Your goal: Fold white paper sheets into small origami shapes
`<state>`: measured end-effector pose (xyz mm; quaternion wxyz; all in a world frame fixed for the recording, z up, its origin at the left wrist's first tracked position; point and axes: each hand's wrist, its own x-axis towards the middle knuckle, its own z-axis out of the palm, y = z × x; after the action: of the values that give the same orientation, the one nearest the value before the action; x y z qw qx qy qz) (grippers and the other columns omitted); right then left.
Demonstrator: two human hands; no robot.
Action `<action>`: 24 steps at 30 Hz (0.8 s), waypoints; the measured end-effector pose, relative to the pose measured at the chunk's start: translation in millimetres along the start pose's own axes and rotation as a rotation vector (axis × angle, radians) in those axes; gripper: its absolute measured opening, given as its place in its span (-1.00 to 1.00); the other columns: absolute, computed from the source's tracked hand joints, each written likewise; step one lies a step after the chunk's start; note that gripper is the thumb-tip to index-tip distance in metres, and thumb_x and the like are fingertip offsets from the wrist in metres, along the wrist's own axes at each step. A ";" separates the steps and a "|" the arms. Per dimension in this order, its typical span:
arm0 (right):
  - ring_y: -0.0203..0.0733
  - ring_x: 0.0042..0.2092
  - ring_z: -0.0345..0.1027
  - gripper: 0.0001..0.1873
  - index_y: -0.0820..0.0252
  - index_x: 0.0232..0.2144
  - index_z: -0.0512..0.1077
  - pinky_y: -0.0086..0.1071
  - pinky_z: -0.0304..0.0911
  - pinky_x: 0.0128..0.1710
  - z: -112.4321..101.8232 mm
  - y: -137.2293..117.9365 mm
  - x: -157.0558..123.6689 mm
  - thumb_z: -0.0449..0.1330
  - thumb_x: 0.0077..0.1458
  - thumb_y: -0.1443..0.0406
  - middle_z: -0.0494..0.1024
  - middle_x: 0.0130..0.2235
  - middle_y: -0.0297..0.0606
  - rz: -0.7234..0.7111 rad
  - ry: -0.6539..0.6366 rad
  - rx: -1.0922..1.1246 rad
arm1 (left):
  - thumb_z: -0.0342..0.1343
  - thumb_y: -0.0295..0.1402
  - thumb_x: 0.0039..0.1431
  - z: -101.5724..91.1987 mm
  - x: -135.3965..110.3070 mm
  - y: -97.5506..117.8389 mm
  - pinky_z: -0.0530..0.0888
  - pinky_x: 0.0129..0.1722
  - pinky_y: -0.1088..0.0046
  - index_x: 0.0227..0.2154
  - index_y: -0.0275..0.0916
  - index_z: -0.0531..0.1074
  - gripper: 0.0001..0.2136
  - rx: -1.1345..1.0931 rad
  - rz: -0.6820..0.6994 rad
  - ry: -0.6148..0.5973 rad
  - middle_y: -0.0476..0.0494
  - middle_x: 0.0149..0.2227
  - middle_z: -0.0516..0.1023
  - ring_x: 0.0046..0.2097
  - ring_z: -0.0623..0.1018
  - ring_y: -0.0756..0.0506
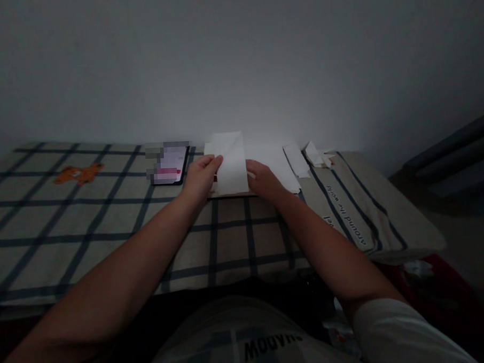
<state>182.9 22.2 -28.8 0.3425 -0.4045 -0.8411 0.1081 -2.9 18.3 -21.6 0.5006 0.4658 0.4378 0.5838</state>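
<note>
A sheet of white paper (232,166) stands raised in front of me, held between both hands. My left hand (201,175) pinches its left edge, with the thumb on the near face. At the right edge is my right hand (261,178), its fingers curled behind the sheet and their tips partly hidden. Beneath and behind it, more white paper (275,166) lies on a flat thing with a dark front edge, mostly covered. A folded white strip (296,160) rests at that paper's right side.
Crumpled paper scraps (318,154) lie farther right. Left of my hands is a tablet or phone with a lit screen (171,163), partly blurred. An orange bear-shaped cutout (79,173) lies on the checked cloth (107,219). A grey wall (228,59) rises behind.
</note>
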 end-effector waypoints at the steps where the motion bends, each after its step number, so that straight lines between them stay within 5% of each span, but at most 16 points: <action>1: -0.11 0.04 0.46 -0.69 0.19 -0.22 0.53 -0.20 0.31 0.09 -2.1 2.0 0.9 0.02 0.30 0.20 0.63 -0.06 -0.13 0.082 0.087 0.123 | 0.25 -0.25 0.06 0.5 -2.5 2.1 0.29 -0.58 0.53 -0.52 -0.21 0.45 -0.82 0.022 -0.006 -0.009 0.03 -0.59 0.37 -0.55 0.37 0.00; 6: -0.26 -0.36 0.42 -0.60 0.15 -0.42 0.48 -0.35 0.37 -0.33 -9.2 6.3 2.7 0.14 0.19 -0.02 0.53 -0.43 -0.30 0.406 0.173 0.605 | 0.27 -0.21 0.06 1.2 -7.5 3.2 0.35 -0.55 0.49 -0.51 -0.22 0.54 -0.81 0.126 -0.018 -0.076 -0.05 -0.53 0.48 -0.51 0.43 -0.03; 11: -0.31 -0.43 0.33 -0.71 0.17 -0.38 0.52 -0.37 0.33 -0.38 -6.1 13.5 2.2 0.28 0.05 0.06 0.46 -0.49 -0.37 0.445 0.198 0.690 | 0.31 -0.17 0.04 0.5 -6.5 0.1 0.43 -0.49 0.47 -0.53 -0.25 0.54 -0.76 0.172 -0.005 -0.144 -0.09 -0.48 0.51 -0.45 0.46 -0.04; 18: -0.32 -0.46 0.29 -0.66 0.18 -0.47 0.50 -0.37 0.27 -0.38 -5.9 16.5 0.5 0.28 0.06 0.02 0.44 -0.53 -0.37 0.433 0.127 0.636 | 0.35 -0.23 -0.02 0.4 -0.6 -1.2 0.41 -0.54 0.52 -0.48 -0.26 0.52 -0.79 0.142 0.083 -0.018 -0.03 -0.50 0.50 -0.49 0.44 0.01; 24: -0.35 -0.45 0.26 -0.62 0.16 -0.52 0.38 -0.41 0.27 -0.42 -8.3 8.2 1.8 0.37 -0.09 0.02 0.39 -0.51 -0.43 0.483 0.174 0.789 | 0.35 -0.19 -0.03 -1.8 -1.2 -3.8 0.45 -0.48 0.48 -0.47 -0.26 0.56 -0.77 0.204 0.063 -0.163 -0.06 -0.52 0.54 -0.50 0.48 0.00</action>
<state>192.6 28.0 -25.5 0.5046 -0.4349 -0.5856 0.4618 -3.9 17.5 -25.7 0.4659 0.5735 0.4381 0.5119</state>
